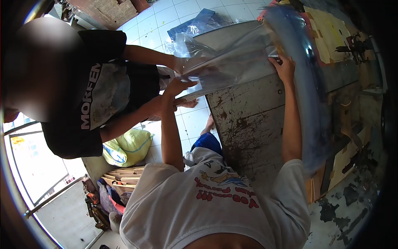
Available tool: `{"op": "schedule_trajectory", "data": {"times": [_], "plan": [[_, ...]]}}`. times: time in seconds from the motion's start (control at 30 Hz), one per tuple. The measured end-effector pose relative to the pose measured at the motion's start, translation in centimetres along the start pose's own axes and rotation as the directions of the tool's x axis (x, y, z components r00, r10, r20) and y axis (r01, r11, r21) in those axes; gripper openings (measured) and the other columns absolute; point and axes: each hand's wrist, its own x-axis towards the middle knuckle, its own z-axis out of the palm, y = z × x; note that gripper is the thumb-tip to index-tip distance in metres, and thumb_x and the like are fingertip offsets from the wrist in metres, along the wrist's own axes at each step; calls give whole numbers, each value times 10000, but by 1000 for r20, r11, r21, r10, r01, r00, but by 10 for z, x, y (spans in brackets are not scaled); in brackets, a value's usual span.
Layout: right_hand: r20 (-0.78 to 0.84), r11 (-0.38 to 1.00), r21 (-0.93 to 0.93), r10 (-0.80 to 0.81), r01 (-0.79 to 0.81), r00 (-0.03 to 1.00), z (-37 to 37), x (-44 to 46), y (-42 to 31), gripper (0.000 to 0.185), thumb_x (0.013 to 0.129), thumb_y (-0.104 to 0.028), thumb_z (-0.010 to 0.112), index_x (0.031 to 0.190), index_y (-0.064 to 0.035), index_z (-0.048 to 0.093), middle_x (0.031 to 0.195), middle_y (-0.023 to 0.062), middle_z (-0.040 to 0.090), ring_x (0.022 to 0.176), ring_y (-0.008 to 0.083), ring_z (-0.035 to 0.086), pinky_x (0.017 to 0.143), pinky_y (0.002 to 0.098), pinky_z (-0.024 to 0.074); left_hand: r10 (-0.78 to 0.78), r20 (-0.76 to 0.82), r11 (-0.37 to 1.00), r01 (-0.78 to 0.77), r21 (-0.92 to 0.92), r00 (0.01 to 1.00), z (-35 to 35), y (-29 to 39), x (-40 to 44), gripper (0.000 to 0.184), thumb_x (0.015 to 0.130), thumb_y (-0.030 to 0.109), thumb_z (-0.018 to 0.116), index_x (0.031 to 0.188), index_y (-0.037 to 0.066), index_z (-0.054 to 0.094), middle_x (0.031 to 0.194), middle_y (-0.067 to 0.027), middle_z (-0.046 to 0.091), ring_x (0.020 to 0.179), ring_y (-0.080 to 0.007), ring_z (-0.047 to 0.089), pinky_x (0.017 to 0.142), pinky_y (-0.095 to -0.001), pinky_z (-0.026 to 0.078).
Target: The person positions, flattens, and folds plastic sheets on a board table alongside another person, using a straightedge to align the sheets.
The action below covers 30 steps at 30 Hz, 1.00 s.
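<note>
A sheet of clear plastic (236, 62) stretches across the upper part of the worn table (253, 124). My right hand (284, 66) pinches the sheet's right end, thumb and fingers pressed together. Near the sheet's left end is my left hand (179, 86), fingers reaching toward the plastic; whether they grip it is unclear. A co-worker in a black shirt (107, 91) stands at the left, both hands at the same end of the sheet, close to my left hand. Beyond my right hand lies a long bluish plastic roll or bundle (306, 91), blurred.
Blue plastic packs (192, 24) lie behind the table on the tiled floor (151, 37). A yellow-green sack (130, 146) and stacked boards (122, 176) are at lower left. Tools (354, 49) and yellow sheets (331, 31) sit at the right.
</note>
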Motion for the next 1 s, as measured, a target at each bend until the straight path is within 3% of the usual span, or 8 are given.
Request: {"op": "schedule_trajectory", "data": {"times": [0.07, 0.1, 0.2, 0.3, 0.4, 0.5, 0.6, 1.0], "plan": [[7, 1000, -9, -1, 1, 1000, -1, 0, -3, 414, 755, -467, 695, 872, -70, 681, 753, 53, 647, 785, 250, 551, 759, 390, 386, 68, 27, 997, -67, -32, 997, -7, 17, -12, 531, 771, 424, 709, 1047, -26, 655, 994, -135, 675, 903, -197, 621, 792, -287, 460], [7, 1000, -12, 1, -1, 1000, -2, 0, -3, 411, 756, -464, 695, 874, -71, 681, 753, 53, 647, 788, 251, 552, 762, 391, 386, -35, 95, 997, 42, -72, 995, -10, 24, -13, 484, 763, 379, 739, 1063, 12, 641, 1076, -115, 639, 1033, -179, 582, 888, -280, 435], [13, 1000, -1, 13, -13, 1000, -2, -1, -5, 405, 758, -459, 694, 881, -74, 681, 758, 54, 647, 797, 252, 555, 768, 393, 384, 113, 292, 943, -10, -332, 950, -7, -2, 7, 478, 770, 393, 730, 1069, 28, 651, 1074, -108, 646, 1021, -178, 589, 878, -291, 449], [6, 1000, -22, 7, -7, 1000, -1, 0, -3, 403, 759, -459, 691, 884, -77, 680, 769, 53, 649, 801, 253, 557, 770, 393, 383, 126, 201, 940, -52, -338, 972, 2, -12, 12, 454, 831, 379, 667, 1061, -12, 657, 999, -96, 667, 882, -156, 610, 766, -278, 472], [-1, 1000, -19, -1, 1, 1000, 0, 1, -2, 400, 763, -461, 686, 879, -78, 679, 778, 52, 650, 801, 255, 557, 769, 393, 383, -20, 132, 950, 60, -307, 991, 7, -2, 4, 444, 833, 368, 669, 1065, -10, 657, 948, -93, 671, 833, -156, 608, 743, -277, 479], [-1, 1000, -26, 2, -2, 1000, -2, 0, -5, 395, 768, -459, 682, 873, -78, 677, 777, 50, 650, 801, 252, 556, 764, 391, 382, -7, 100, 996, 16, -91, 995, 10, -14, 18, 431, 835, 353, 670, 1066, -11, 657, 893, -100, 674, 790, -151, 608, 723, -273, 490], [3, 999, -32, 3, -3, 1000, -2, 0, -5, 387, 771, -457, 680, 866, -82, 678, 768, 50, 648, 795, 246, 556, 758, 387, 380, 15, 97, 978, 6, -210, 995, 17, -27, 25, 439, 833, 367, 668, 1054, -11, 660, 860, -106, 675, 764, -148, 616, 709, -269, 501], [-22, 994, -81, 71, -73, 997, 4, 6, -5, 374, 749, -476, 689, 850, -117, 706, 727, 26, 649, 741, 231, 559, 736, 373, 395, 31, 41, 989, -25, -142, 999, 19, -20, 19, 432, 841, 378, 645, 1018, -16, 661, 868, -90, 679, 710, -140, 618, 652, -281, 506]]}}
